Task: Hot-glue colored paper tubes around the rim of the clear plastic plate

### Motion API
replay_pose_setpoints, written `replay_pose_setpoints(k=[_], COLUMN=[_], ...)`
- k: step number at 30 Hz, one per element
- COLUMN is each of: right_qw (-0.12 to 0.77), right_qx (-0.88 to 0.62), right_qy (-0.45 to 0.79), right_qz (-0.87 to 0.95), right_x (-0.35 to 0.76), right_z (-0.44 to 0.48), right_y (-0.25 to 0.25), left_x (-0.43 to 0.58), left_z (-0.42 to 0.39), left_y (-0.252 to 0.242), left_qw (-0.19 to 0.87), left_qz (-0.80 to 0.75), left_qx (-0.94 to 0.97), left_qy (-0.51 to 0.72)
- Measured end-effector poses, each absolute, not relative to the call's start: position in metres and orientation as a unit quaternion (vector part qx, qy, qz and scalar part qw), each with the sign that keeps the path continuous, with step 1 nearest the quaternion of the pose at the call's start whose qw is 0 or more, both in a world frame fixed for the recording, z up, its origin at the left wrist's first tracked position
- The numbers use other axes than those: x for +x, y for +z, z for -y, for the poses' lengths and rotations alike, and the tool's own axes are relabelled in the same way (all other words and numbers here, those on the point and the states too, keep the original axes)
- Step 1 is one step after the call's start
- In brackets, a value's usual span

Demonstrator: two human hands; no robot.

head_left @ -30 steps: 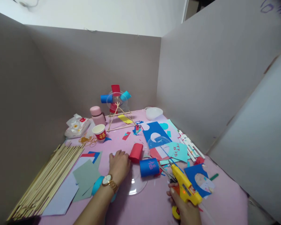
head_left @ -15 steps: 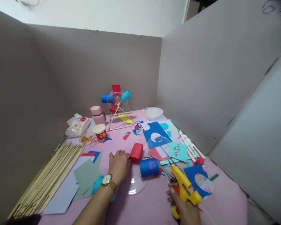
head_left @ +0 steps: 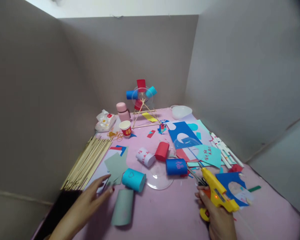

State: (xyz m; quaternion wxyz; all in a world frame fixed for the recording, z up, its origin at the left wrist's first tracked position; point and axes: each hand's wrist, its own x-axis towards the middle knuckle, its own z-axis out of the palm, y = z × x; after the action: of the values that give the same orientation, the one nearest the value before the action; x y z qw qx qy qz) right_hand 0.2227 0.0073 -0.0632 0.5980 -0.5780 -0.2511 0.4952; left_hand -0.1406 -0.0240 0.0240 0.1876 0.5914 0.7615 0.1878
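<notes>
As we look down from the head view, our left hand (head_left: pixel 90 196) hangs with thumb and fingers apart, holding nothing, near a turquoise tube (head_left: pixel 134 180) and a grey tube (head_left: pixel 123 208); our right hand (head_left: pixel 215 213) is clamped round the handle of a yellow glue gun (head_left: pixel 213 183); we judge the step in hand to be handling the tubes, glue at the ready; any next grip asks us for a light pinch, as the walls look easily dented; a clear disc (head_left: pixel 160 181) lies glossy and flat on the pink tabletop (head_left: pixel 167 213), with a white tube (head_left: pixel 145 157), a squarish red tube (head_left: pixel 162 151) and a rounder blue tube (head_left: pixel 176 166) about its edge; all five seem matte paper; beyond, thin sticks form an angular frame (head_left: pixel 147 126)
</notes>
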Motion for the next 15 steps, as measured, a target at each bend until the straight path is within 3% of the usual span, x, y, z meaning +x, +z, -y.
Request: replay_pose_setpoints(k=[4, 15], right_qw=[0.599, 0.609], right_qx=[-0.579, -0.582], right_qy=[0.491, 0.473], right_qz=[0.253, 0.26], right_x=[0.22, 0.215], right_z=[-0.005, -0.005], right_y=[-0.062, -0.058], left_x=[-0.116, -0.096], left_z=[0.059, 0.092], left_y=[-0.001, -0.044], left_qw=[0.278, 0.162], left_qz=[-0.753, -0.73], left_qx=[0.545, 0.604], left_qy=[0.241, 0.277])
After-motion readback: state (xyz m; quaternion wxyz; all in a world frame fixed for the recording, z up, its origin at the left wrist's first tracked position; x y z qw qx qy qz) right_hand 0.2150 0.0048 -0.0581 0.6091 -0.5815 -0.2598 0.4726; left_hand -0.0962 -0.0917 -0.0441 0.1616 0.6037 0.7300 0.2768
